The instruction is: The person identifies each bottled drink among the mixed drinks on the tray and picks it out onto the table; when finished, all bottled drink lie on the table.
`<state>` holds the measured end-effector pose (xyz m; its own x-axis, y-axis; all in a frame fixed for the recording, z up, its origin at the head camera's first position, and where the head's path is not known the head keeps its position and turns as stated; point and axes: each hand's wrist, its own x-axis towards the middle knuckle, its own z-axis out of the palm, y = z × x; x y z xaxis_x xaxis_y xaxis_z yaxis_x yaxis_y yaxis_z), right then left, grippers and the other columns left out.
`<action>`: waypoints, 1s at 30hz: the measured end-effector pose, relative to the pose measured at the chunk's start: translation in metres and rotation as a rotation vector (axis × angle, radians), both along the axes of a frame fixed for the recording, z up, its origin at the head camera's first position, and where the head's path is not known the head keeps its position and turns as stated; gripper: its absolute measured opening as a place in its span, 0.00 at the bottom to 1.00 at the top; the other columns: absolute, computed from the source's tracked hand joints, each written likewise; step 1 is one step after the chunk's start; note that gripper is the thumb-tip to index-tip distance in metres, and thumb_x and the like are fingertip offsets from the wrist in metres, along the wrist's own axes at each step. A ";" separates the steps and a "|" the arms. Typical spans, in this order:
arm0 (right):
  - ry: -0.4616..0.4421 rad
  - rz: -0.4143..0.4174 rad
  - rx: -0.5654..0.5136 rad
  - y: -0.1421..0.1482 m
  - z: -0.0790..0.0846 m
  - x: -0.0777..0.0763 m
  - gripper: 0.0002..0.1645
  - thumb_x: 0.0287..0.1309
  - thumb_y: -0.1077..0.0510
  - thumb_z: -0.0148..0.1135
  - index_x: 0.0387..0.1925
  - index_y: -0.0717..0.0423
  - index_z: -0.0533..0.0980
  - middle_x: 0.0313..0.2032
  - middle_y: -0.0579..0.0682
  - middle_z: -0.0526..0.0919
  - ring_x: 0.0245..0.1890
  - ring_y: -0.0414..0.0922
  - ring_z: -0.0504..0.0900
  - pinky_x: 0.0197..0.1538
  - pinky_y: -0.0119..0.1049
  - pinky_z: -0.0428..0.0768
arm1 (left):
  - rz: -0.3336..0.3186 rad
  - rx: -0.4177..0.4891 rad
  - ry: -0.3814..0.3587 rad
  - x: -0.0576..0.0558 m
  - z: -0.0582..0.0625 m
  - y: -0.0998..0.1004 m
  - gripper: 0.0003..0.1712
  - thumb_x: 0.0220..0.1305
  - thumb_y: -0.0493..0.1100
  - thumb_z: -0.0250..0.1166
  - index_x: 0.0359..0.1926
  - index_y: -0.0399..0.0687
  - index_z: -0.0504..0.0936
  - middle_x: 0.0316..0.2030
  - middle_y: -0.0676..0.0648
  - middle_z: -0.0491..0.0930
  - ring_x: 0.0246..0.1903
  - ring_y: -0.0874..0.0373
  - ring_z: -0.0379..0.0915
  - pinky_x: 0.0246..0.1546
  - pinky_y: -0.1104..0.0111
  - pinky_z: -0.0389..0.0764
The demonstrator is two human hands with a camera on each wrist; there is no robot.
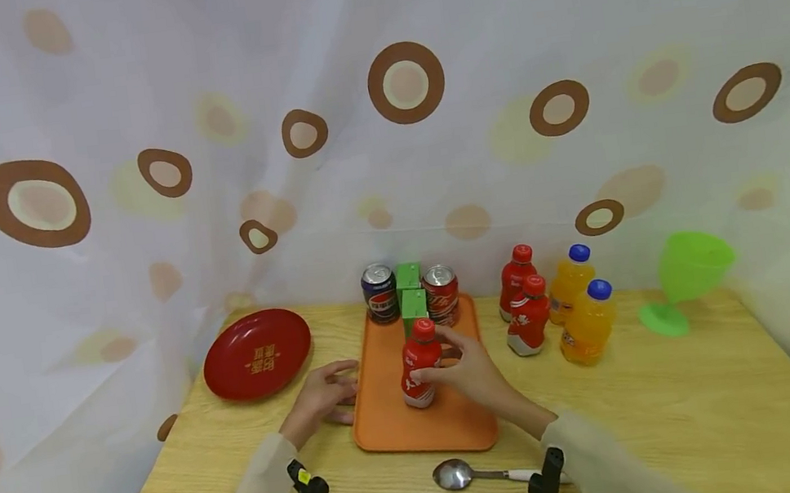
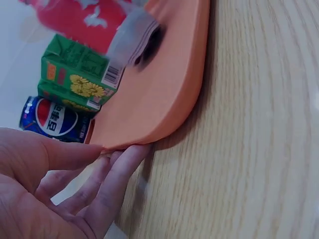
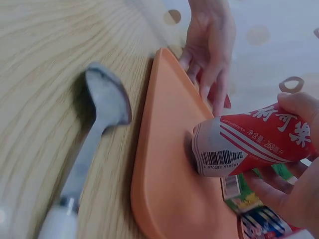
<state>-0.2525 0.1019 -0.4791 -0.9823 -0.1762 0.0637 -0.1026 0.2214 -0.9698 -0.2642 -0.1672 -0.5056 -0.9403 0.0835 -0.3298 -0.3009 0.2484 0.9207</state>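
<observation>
My right hand point(image 1: 475, 370) grips a red drink bottle point(image 1: 421, 362) with a red cap, thumb on one side and fingers round the other. The bottle stands nearly upright, its pale base point(image 3: 207, 149) close over the orange tray point(image 1: 454, 428). At the tray's left edge is my left hand point(image 1: 325, 399), its extended fingers and thumb touching the rim point(image 2: 144, 142). Toward the tray's far end stand two green drink cartons point(image 2: 79, 69), a dark blue soda can point(image 1: 380, 293) and a red soda can point(image 1: 442, 296). Part of the cartons is hidden behind the bottle.
Left of the tray lies a dark red plate point(image 1: 257, 355) with gold characters. A spoon point(image 1: 454, 475) with a white handle lies in front. Two more red bottles point(image 1: 528, 319), two orange drink bottles point(image 1: 588, 325) and a green goblet point(image 1: 694, 267) stand to the right.
</observation>
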 end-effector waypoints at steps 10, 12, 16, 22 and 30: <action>0.043 -0.038 0.076 0.052 0.015 0.011 0.44 0.59 0.53 0.79 0.74 0.55 0.70 0.65 0.57 0.79 0.64 0.58 0.77 0.63 0.48 0.84 | -0.048 -0.006 0.063 0.001 0.003 -0.001 0.28 0.68 0.28 0.64 0.69 0.31 0.75 0.57 0.30 0.80 0.38 0.52 0.84 0.24 0.59 0.90; 0.039 -0.056 0.092 0.061 0.019 0.014 0.44 0.59 0.52 0.79 0.74 0.53 0.70 0.66 0.57 0.78 0.64 0.59 0.78 0.63 0.50 0.84 | -0.045 -0.021 0.077 0.002 0.001 0.001 0.28 0.67 0.28 0.64 0.68 0.31 0.76 0.55 0.31 0.82 0.37 0.53 0.84 0.23 0.60 0.89; 0.024 -0.109 0.125 0.078 0.026 0.021 0.44 0.60 0.50 0.78 0.74 0.52 0.70 0.66 0.57 0.79 0.64 0.57 0.77 0.68 0.54 0.80 | -0.036 -0.053 0.089 0.001 -0.001 0.003 0.28 0.66 0.27 0.65 0.68 0.32 0.77 0.53 0.33 0.82 0.34 0.54 0.84 0.21 0.61 0.89; 0.024 -0.145 0.149 0.106 0.030 0.030 0.43 0.62 0.49 0.76 0.74 0.54 0.69 0.64 0.56 0.80 0.62 0.54 0.77 0.62 0.34 0.81 | -0.042 -0.110 0.089 0.000 0.003 0.005 0.28 0.66 0.28 0.65 0.68 0.33 0.77 0.49 0.36 0.82 0.32 0.54 0.85 0.20 0.61 0.88; 0.050 -0.171 0.234 0.137 0.031 0.040 0.44 0.65 0.49 0.74 0.77 0.54 0.67 0.69 0.59 0.76 0.64 0.56 0.76 0.56 0.26 0.80 | -0.053 -0.109 0.088 0.001 0.003 0.005 0.29 0.66 0.28 0.64 0.68 0.34 0.77 0.48 0.37 0.81 0.31 0.54 0.84 0.21 0.60 0.89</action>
